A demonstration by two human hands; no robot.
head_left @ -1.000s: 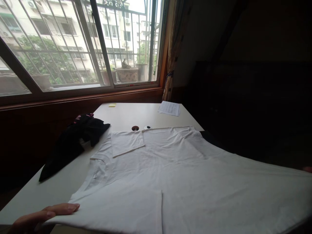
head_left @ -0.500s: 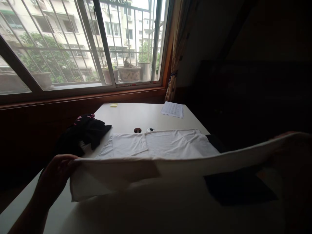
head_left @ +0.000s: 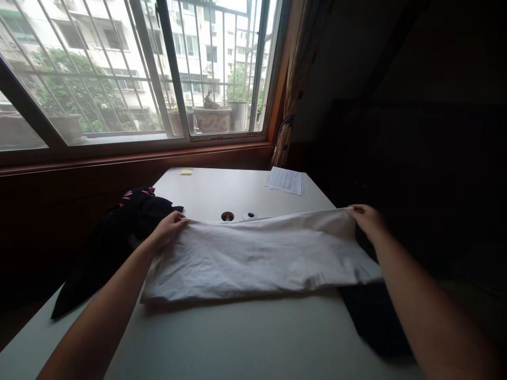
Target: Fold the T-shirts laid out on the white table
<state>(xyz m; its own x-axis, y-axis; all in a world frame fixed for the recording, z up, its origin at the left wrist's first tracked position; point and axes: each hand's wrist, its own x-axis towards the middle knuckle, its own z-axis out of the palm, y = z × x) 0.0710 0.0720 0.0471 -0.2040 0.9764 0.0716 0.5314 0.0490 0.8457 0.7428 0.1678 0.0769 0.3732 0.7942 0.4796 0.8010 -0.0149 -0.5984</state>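
A white T-shirt (head_left: 253,258) lies folded into a wide band across the white table (head_left: 253,338). At its far left corner, my left hand (head_left: 171,227) pinches the fabric. The far right corner is gripped between the fingers of my right hand (head_left: 367,219), its arm stretched forward. The upper layer is pulled taut between both hands, and wrinkles run over its surface. Beside my left forearm is a heap of black clothing (head_left: 119,227) with pink marks. Dark navy cloth (head_left: 372,316) shows under and beside my right forearm.
Printed papers (head_left: 285,180) lie at the table's back right, and a yellow sticky note (head_left: 186,172) at the back left. Two round cable holes (head_left: 227,216) sit just beyond the shirt. A barred window (head_left: 130,79) and a tied curtain (head_left: 283,137) stand behind.
Both hands have moved forward, away from me, and the right one inward. The raised near edge of the T-shirt has been carried over onto its far part, covering the folded layer seen before.
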